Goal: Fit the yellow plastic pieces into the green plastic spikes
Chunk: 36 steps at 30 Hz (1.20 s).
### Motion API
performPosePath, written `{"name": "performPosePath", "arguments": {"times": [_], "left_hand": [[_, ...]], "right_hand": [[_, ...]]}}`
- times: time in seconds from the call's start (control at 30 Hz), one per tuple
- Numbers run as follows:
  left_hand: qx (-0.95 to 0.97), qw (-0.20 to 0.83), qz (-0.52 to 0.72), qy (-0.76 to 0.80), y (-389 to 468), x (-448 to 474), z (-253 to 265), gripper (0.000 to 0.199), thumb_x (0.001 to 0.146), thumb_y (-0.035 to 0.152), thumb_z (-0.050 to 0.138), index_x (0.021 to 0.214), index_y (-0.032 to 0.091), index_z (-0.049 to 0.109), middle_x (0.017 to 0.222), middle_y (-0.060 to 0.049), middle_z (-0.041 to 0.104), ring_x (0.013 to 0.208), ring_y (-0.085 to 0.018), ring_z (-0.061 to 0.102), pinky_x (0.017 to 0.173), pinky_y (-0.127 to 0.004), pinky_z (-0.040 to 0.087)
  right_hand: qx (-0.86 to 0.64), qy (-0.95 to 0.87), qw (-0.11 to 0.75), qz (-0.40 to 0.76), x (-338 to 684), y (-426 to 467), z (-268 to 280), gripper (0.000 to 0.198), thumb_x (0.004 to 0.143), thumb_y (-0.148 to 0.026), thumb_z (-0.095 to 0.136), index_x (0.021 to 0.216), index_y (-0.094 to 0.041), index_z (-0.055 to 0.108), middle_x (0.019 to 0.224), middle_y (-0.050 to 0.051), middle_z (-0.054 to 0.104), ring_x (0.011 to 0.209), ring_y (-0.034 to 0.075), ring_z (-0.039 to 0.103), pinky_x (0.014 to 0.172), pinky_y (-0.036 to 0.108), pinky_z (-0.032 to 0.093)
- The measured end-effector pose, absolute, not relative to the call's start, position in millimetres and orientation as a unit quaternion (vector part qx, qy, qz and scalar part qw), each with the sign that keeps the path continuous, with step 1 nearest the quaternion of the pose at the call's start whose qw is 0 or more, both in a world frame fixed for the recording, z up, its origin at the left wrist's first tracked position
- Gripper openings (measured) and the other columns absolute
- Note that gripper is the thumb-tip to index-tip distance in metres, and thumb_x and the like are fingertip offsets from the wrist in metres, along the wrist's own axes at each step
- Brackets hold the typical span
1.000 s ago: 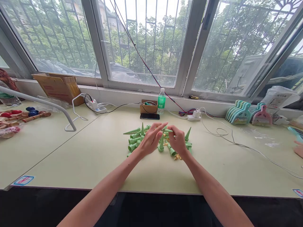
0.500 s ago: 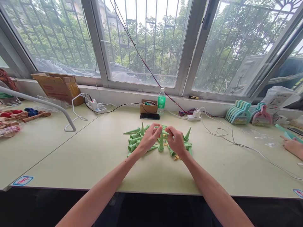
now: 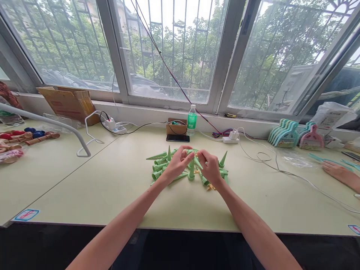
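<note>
My left hand (image 3: 177, 163) is closed round the wide end of a green plastic spike (image 3: 198, 162), whose pointed end slants down to the right. My right hand (image 3: 209, 167) is close beside it with thumb and fingertips pinched together; a small yellow-orange bit (image 3: 197, 154) shows at those fingertips, partly hidden. Just below the hands a green cone (image 3: 191, 172) stands upright on the table. More hollow green spikes (image 3: 157, 175) lie to the left, and another upright cone (image 3: 223, 159) is to the right. Small yellow pieces (image 3: 210, 187) lie near my right wrist.
Behind the hands are a black phone (image 3: 178, 138), a small cardboard box (image 3: 176, 129) and a water bottle (image 3: 191, 120). A power strip (image 3: 230, 139) trails a white cable rightward. Another person's hand (image 3: 339, 171) is at far right. A metal rod (image 3: 62, 125) crosses the left.
The spike between my hands has tipped from nearly level to pointing downward. My hands stay almost in place. The other person's hand has moved leftward with a teal piece, now lower on the table.
</note>
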<state>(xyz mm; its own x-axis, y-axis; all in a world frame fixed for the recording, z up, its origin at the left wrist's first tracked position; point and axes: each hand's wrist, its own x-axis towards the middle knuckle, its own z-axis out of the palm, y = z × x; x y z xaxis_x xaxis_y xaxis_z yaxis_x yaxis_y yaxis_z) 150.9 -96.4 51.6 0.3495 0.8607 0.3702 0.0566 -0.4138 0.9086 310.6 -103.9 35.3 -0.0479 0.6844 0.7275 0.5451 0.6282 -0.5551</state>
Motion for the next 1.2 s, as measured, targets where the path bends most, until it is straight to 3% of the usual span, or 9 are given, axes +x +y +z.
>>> {"name": "performPosePath", "arguments": {"times": [0.13, 0.4, 0.83, 1.2], "left_hand": [[0.706, 0.414, 0.472, 0.327, -96.4, 150.2, 50.7, 0.046, 0.088, 0.052, 0.057, 0.118, 0.019, 0.050, 0.073, 0.003, 0.039, 0.061, -0.009, 0.043, 0.053, -0.019, 0.039], [0.730, 0.345, 0.495, 0.321, -91.4, 151.1, 45.7, 0.044, 0.085, 0.047, 0.064, 0.118, 0.021, 0.051, 0.096, -0.004, 0.050, 0.082, -0.013, 0.054, 0.073, -0.027, 0.051], [0.749, 0.269, 0.522, 0.307, -92.0, 152.1, 43.9, 0.036, 0.083, 0.036, 0.067, 0.113, 0.021, 0.054, 0.107, -0.008, 0.060, 0.089, -0.015, 0.057, 0.071, -0.027, 0.053], [0.765, 0.224, 0.525, 0.300, -93.0, 151.2, 45.0, 0.028, 0.085, 0.031, 0.064, 0.110, 0.022, 0.055, 0.111, -0.007, 0.060, 0.083, -0.013, 0.056, 0.068, -0.027, 0.053]], "right_hand": [[-0.430, -0.718, 0.543, 0.067, 310.8, -103.2, 34.7, 0.033, 0.097, -0.036, 0.039, 0.076, -0.018, 0.056, 0.057, -0.004, 0.046, 0.050, 0.009, 0.035, 0.052, 0.020, 0.033], [-0.435, -0.715, 0.543, 0.065, 311.9, -101.9, 33.6, 0.033, 0.097, -0.037, 0.039, 0.076, -0.019, 0.055, 0.056, -0.004, 0.045, 0.049, 0.009, 0.034, 0.051, 0.020, 0.033], [-0.436, -0.715, 0.541, 0.078, 311.8, -101.6, 32.9, 0.032, 0.097, -0.037, 0.040, 0.076, -0.018, 0.056, 0.055, -0.005, 0.043, 0.049, 0.009, 0.034, 0.051, 0.020, 0.033], [-0.435, -0.715, 0.542, 0.079, 311.0, -100.8, 33.2, 0.033, 0.097, -0.038, 0.039, 0.076, -0.019, 0.057, 0.054, -0.005, 0.043, 0.048, 0.010, 0.033, 0.050, 0.021, 0.032]]}}
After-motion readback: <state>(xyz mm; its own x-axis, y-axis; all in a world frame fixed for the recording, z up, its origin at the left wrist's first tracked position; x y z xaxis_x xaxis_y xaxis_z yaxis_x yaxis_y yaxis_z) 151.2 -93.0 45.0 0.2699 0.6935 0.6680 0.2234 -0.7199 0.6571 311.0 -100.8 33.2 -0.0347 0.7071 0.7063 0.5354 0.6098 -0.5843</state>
